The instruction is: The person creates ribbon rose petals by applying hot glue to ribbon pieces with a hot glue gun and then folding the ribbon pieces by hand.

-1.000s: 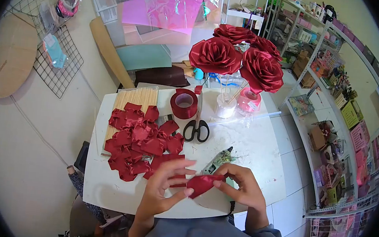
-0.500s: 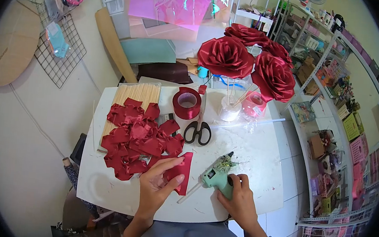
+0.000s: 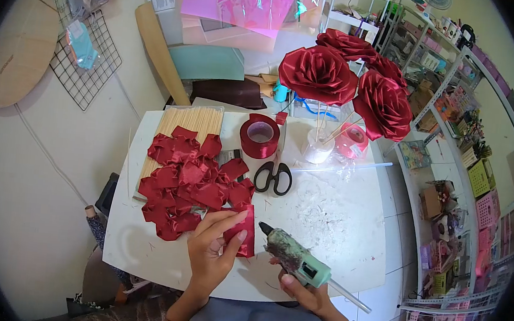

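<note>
My left hand [image 3: 212, 250] holds a flat piece of red satin ribbon [image 3: 244, 235], thumb over its front and fingers along its upper edge. In my right hand [image 3: 306, 291] is a pale green hot glue gun [image 3: 297, 257], gripped by its handle. Its black nozzle points up and left, close to the ribbon's right edge, without visible contact. A clear glue stick [image 3: 352, 297] juts from its back. Beside my left hand lies a heap of cut, folded red ribbon pieces [image 3: 192, 173].
Black-handled scissors [image 3: 273, 179] and a red ribbon roll [image 3: 260, 136] lie beyond the ribbon heap. Wooden skewers [image 3: 196, 121] lie at the back left. Large red ribbon roses [image 3: 318, 75] stand on sticks in a white holder [image 3: 317, 148]. Shelves [image 3: 444, 157] line the right.
My right hand has lifted the glue gun off the table and swung its nozzle left toward the ribbon piece. My left hand has kept its hold. The view has shifted slightly.
</note>
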A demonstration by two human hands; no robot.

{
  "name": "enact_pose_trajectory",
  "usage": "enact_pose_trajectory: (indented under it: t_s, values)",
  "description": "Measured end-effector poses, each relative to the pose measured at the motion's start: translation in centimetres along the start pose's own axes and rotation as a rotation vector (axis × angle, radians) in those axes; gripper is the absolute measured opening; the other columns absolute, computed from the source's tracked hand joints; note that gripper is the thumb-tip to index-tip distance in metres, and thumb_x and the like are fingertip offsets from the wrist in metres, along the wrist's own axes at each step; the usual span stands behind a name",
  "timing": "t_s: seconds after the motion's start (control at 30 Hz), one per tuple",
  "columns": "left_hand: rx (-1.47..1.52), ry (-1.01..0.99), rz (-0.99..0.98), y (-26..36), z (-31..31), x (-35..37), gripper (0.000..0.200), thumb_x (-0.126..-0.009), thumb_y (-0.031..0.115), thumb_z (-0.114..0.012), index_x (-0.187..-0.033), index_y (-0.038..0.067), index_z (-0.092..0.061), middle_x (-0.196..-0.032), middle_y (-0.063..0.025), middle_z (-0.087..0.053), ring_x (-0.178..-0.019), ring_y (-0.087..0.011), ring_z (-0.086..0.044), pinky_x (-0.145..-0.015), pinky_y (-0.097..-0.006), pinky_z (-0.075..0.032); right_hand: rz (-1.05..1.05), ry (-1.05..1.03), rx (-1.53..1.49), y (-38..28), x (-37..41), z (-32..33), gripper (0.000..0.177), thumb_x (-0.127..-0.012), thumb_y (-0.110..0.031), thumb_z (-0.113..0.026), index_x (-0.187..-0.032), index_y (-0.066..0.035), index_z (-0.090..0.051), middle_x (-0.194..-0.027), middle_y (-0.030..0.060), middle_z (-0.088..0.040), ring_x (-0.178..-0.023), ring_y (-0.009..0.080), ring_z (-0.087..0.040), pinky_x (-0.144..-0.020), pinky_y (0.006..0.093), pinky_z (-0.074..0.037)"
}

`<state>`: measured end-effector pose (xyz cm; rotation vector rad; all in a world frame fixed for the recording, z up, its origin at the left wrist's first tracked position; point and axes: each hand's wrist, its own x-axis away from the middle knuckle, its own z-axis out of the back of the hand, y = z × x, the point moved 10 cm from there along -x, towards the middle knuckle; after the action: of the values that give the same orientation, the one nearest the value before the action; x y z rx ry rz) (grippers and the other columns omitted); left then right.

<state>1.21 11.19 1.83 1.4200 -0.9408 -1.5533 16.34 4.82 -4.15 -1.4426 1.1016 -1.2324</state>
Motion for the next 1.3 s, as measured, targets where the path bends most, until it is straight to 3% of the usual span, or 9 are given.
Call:
enact_pose_trajectory:
  t_s: [0.77,0.93,1.2,1.27,1.3]
  values:
    - [-0.031,-0.008,0.01,0.3,-0.5,0.2,0.032,-0.07,-0.008,-0.058,-0.1,0.003,-0.059,-0.095,-0.0102,-0.055,-0.082,-0.0138,-0.055,-0.063,-0.0207,-0.048,0.019,0.014,0.253,-0.8,-0.4,-0.7,0.027,-0.076,-0.021,-0.062,-0.089,0.002,-0.053,-0.075,0.0088,-0.054,-0.066,0.0143,-0.051,-0.058,0.0257,-0.041]
    - [-0.11,-0.015,-0.05,0.6,-0.3,0.2,0.032,-0.07,-0.007,-0.059,-0.1,0.003,-0.059,-0.095,-0.0098,-0.055,-0.081,-0.0135,-0.055,-0.06,-0.0198,-0.048,0.029,0.036,0.25,-0.5,-0.4,-0.2,0.026,-0.077,-0.021,-0.061,-0.089,0.002,-0.053,-0.075,0.0091,-0.054,-0.067,0.0147,-0.052,-0.059,0.0259,-0.041]
    - [0.027,0.081,0.03,0.0,0.8,0.1,0.033,-0.071,-0.009,-0.057,-0.103,-0.001,-0.056,-0.1,-0.0103,-0.051,-0.084,-0.0113,-0.053,-0.065,-0.0196,-0.048,0.057,0.029,0.166,-1.1,0.2,0.4,0.023,-0.077,-0.018,-0.061,-0.087,0.002,-0.054,-0.072,0.01,-0.052,-0.063,0.0171,-0.053,-0.056,0.0272,-0.042]
    - [0.049,0.1,0.017,0.1,0.9,0.0,0.032,-0.072,-0.01,-0.056,-0.103,-0.002,-0.055,-0.102,-0.0104,-0.05,-0.086,-0.0122,-0.053,-0.067,-0.0201,-0.049,0.256,-0.012,0.328,-2.3,0.3,-0.4,0.023,-0.075,-0.019,-0.062,-0.083,0.001,-0.055,-0.07,0.0105,-0.051,-0.058,0.0188,-0.053,-0.051,0.0286,-0.042]
    - [0.073,0.117,0.003,0.3,1.1,0.0,0.032,-0.072,-0.01,-0.055,-0.103,-0.003,-0.054,-0.103,-0.0105,-0.048,-0.088,-0.013,-0.052,-0.069,-0.0207,-0.049,0.256,-0.013,0.327,-2.3,0.2,-0.5,0.023,-0.075,-0.019,-0.062,-0.083,0.001,-0.055,-0.07,0.0105,-0.051,-0.058,0.0188,-0.053,-0.051,0.0286,-0.042]
